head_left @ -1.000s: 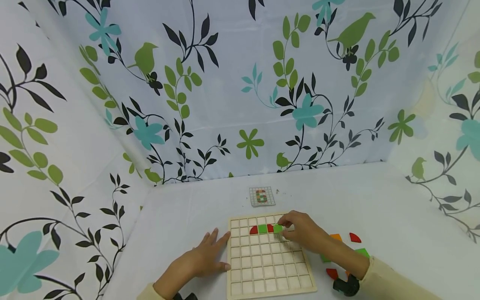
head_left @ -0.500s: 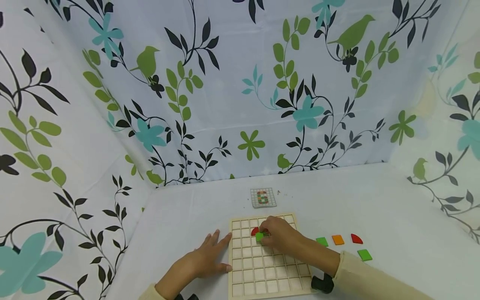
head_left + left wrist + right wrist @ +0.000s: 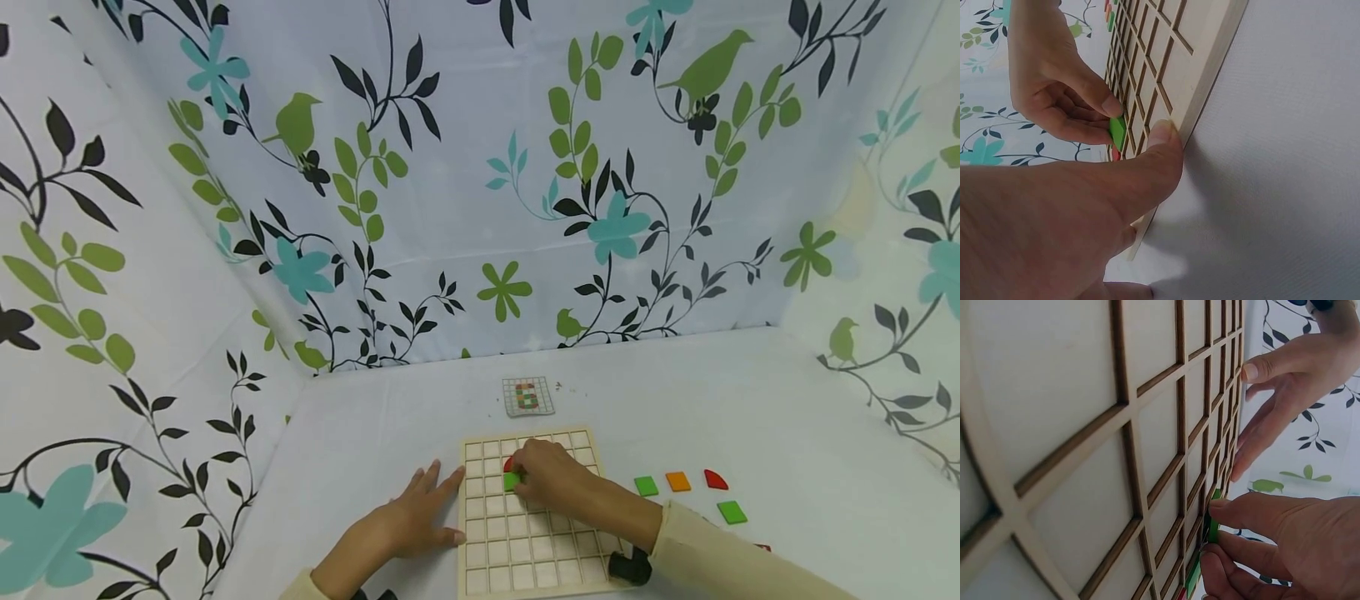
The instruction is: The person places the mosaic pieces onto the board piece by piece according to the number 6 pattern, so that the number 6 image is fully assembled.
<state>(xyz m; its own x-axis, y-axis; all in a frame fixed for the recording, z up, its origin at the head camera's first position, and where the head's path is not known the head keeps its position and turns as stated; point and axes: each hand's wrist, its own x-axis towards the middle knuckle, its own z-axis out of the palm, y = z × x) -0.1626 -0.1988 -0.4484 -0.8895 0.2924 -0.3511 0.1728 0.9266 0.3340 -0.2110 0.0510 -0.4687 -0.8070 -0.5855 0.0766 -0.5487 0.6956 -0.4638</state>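
Note:
A light wooden grid board [image 3: 495, 554] lies on the white table. My right hand [image 3: 551, 477] pinches a green square tile [image 3: 512, 482] between thumb and fingers, at the cell just below a red quarter-round tile [image 3: 507, 463]. In the left wrist view the green tile [image 3: 1117, 132] is tilted against the grid. Beyond it, in the right wrist view, another green tile [image 3: 1193, 578] sits in the board; the head view has it hidden behind my right hand. My left hand [image 3: 412, 517] rests with spread fingers at the board's left edge, its thumb [image 3: 1161, 132] on the rim.
A small card [image 3: 528, 396] with a coloured grid pattern lies behind the board. To the right are loose tiles: a green one [image 3: 646, 486], an orange one [image 3: 678, 482], a red quarter-round [image 3: 716, 479] and another green one [image 3: 732, 512]. My right sleeve partly covers a red piece [image 3: 762, 547].
My right hand has carried the green tile leftward and a little nearer, from the right end of the coloured row to below its left red tile. The left hand has stayed in place.

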